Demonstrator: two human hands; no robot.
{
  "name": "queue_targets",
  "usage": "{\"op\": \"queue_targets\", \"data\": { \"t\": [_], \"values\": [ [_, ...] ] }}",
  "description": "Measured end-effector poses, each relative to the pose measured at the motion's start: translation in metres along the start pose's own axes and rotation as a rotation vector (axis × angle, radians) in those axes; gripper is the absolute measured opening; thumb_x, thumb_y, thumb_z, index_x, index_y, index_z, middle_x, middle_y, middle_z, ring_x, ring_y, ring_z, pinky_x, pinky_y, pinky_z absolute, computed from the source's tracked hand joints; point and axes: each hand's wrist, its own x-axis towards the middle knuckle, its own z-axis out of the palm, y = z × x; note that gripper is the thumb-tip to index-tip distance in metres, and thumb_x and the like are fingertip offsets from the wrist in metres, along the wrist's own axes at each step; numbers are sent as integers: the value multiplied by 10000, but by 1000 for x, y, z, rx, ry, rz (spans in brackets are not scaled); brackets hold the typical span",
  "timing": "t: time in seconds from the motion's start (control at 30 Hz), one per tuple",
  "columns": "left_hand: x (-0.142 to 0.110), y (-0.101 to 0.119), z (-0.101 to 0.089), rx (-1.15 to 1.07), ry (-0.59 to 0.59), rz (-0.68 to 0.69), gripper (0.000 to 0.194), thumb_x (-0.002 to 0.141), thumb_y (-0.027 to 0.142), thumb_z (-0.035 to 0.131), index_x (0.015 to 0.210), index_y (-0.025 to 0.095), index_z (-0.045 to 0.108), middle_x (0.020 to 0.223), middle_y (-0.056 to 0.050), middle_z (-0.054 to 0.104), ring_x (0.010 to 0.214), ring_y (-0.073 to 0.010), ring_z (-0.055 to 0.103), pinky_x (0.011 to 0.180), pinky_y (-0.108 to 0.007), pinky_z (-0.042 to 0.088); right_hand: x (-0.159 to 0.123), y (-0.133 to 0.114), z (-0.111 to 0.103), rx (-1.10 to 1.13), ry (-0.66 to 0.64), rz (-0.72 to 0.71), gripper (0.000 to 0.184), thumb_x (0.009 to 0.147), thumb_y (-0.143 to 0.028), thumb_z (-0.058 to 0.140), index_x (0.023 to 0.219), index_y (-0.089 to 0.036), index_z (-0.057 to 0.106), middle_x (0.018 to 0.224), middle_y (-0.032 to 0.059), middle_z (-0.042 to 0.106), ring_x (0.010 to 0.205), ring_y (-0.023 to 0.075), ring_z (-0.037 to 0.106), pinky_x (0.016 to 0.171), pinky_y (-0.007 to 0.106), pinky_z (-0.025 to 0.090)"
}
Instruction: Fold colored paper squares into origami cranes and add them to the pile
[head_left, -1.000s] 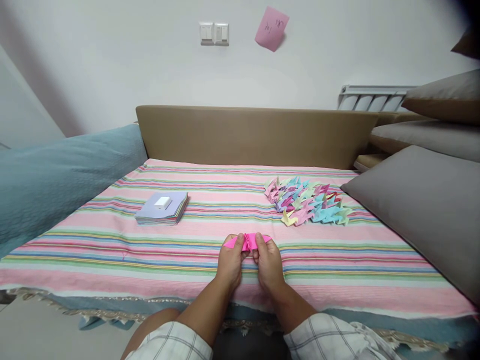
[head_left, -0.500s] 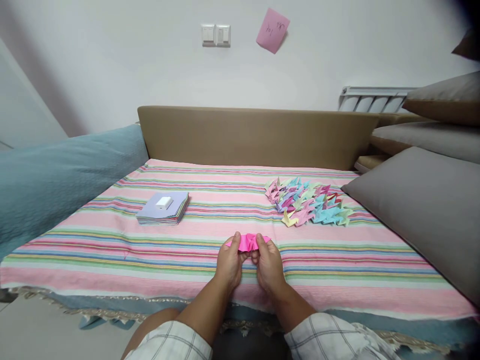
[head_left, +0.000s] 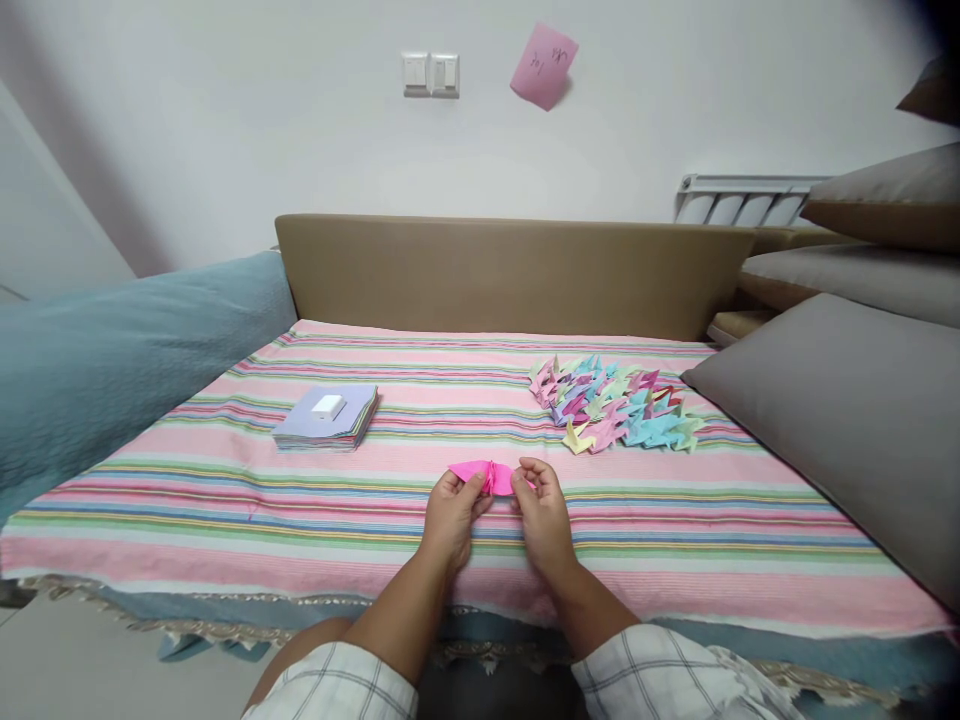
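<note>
A bright pink piece of folded origami paper [head_left: 491, 476] is stretched between my two hands, above the striped cloth. My left hand [head_left: 451, 515] pinches its left side, thumb on top. On the other side, my right hand [head_left: 541, 510] grips the right end between thumb and fingers, with its index finger bent over the far edge. Both wings of the paper spread sideways from a creased middle. The undersides of the fingers are hidden.
A group of folded paper cranes [head_left: 619, 405] in several colours lies to the right. To the left, a small white box [head_left: 328, 407] sits on a stack of coloured paper [head_left: 300, 425]. Grey cushions [head_left: 832, 420] line the right side, and a brown backrest [head_left: 510, 275] stands behind.
My right hand has shifted its hold, its index finger now raised over the paper. The pink paper's wings look flatter and wider, and my left hand has moved slightly left.
</note>
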Motion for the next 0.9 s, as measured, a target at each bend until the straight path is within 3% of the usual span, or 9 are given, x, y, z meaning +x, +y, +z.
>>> {"op": "queue_targets", "data": {
  "t": [0.17, 0.3, 0.4, 0.7, 0.77, 0.9],
  "values": [
    [6, 7, -7, 77, 24, 34, 371, 533, 335, 807, 775, 138, 607, 661, 22, 598, 542, -52, 545, 508, -164, 509, 5, -11, -6, -26, -84, -81, 332, 645, -279, 703, 952, -193, 608, 896, 28, 592, 823, 143, 553, 708, 253, 477],
    [8, 7, -10, 98, 21, 45, 374, 525, 361, 807, 722, 138, 580, 613, 36, 563, 522, -50, 530, 498, -160, 503, 6, -9, -8, 57, -187, 88, 361, 642, -308, 714, 954, -196, 572, 761, -19, 582, 627, 109, 543, 563, 234, 474],
    [7, 7, -10, 88, -1, 41, 382, 542, 404, 788, 685, 136, 557, 585, 37, 551, 529, -59, 531, 522, -180, 514, 7, -5, -8, 116, -196, 165, 356, 628, -318, 731, 897, -187, 540, 658, -59, 563, 483, 67, 495, 482, 203, 438],
    [7, 11, -13, 60, 7, -18, 327, 548, 342, 775, 636, 148, 527, 506, 47, 528, 463, -58, 507, 441, -156, 477, 11, -10, -14, 161, -126, 283, 423, 596, -345, 752, 924, -194, 532, 598, -67, 552, 474, 76, 501, 468, 199, 429],
    [8, 10, -13, 60, 32, -20, 343, 545, 354, 782, 657, 145, 533, 511, 38, 545, 473, -61, 525, 467, -160, 492, 12, -10, -15, 118, -65, 217, 414, 609, -373, 739, 930, -195, 550, 645, -45, 570, 528, 95, 520, 501, 222, 443],
    [8, 4, -12, 75, 103, 53, 381, 554, 396, 784, 677, 141, 530, 557, 25, 570, 533, -69, 564, 542, -183, 526, 7, -8, -18, -160, 23, -141, 265, 670, -363, 700, 857, -190, 625, 792, 7, 586, 707, 128, 525, 649, 252, 450]
  ]
}}
